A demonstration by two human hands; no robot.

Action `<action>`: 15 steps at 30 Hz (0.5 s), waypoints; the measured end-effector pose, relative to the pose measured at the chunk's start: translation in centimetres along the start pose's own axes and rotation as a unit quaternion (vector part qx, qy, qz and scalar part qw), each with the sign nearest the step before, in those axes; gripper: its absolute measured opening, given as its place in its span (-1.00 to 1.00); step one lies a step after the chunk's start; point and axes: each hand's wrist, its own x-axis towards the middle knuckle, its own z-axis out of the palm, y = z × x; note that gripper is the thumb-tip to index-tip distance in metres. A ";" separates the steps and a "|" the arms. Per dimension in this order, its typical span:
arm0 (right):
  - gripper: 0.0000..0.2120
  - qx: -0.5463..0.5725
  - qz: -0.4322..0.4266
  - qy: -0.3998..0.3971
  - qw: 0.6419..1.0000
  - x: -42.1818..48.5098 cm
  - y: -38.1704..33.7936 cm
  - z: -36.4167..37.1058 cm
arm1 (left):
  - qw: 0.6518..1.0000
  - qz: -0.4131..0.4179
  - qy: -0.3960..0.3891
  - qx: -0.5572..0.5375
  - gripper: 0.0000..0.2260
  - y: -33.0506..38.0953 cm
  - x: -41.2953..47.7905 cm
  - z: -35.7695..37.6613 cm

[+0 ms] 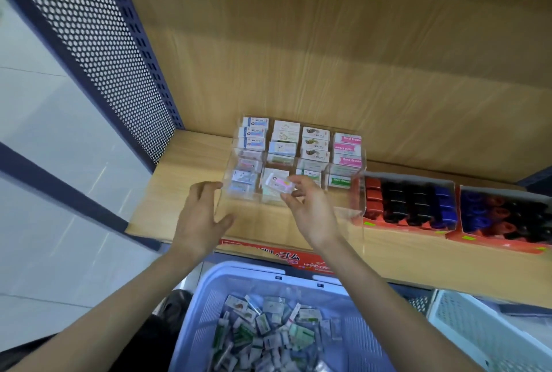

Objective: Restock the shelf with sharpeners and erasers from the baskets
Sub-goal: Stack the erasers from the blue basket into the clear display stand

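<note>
Blue basket (239, 270): bottom centre of the frame, just under your forearms, holding a loose heap of wrapped erasers (268, 333).
White basket (478, 327): lower right corner, just beside the blue one.
Your left hand (200, 216): left of centre, over the shelf board, released, with fingers spread and fingertips at the front left corner of the clear tray (231, 159).
Your right hand (312, 210): centre of the frame, thumb and fingertips pinching a single eraser with a pink label (279, 186) above the tray's front row, second compartment from the left.
Clear tray: centre, on the wooden shelf (167, 192), its four columns filled with boxed erasers stacked front to back.
Sharpeners: right of the tray, two red cardboard boxes (403, 201) side by side, packed with red, black and blue pieces.
Perforated panel (98, 43): upper left, closing the end of the shelf.
</note>
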 end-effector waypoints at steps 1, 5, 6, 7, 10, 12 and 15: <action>-0.68 -0.007 0.000 -0.003 1.000 0.9 0.0 0.8 | 1.000 -0.017 -0.010 0.001 -0.41 -1.1 0.1 0.2; -0.68 -0.091 -0.059 0.001 0.994 4.5 -0.1 3.7 | 0.990 -0.086 -0.072 -0.087 -0.34 -2.5 0.8 2.0; -0.69 -0.110 -0.065 0.011 0.992 5.3 0.0 4.4 | 0.989 -0.088 -0.066 -0.094 -0.35 -2.4 0.9 2.5; -0.69 -0.112 -0.055 0.020 0.992 5.9 -0.1 5.1 | 0.991 -0.085 -0.046 -0.093 -0.38 -2.2 1.0 2.8; -0.66 -0.116 -0.017 0.046 0.992 6.7 -0.2 6.8 | 0.994 -0.051 0.048 -0.089 -0.55 -1.8 1.5 2.8; -0.58 -0.185 -0.039 0.072 0.979 7.1 -0.2 7.8 | 0.993 -0.037 0.053 -0.098 -0.63 -1.9 2.1 2.3; -0.37 -0.332 -0.057 0.099 0.936 7.4 -0.5 9.0 | 0.990 -0.074 0.046 -0.114 -0.72 -3.0 2.5 2.0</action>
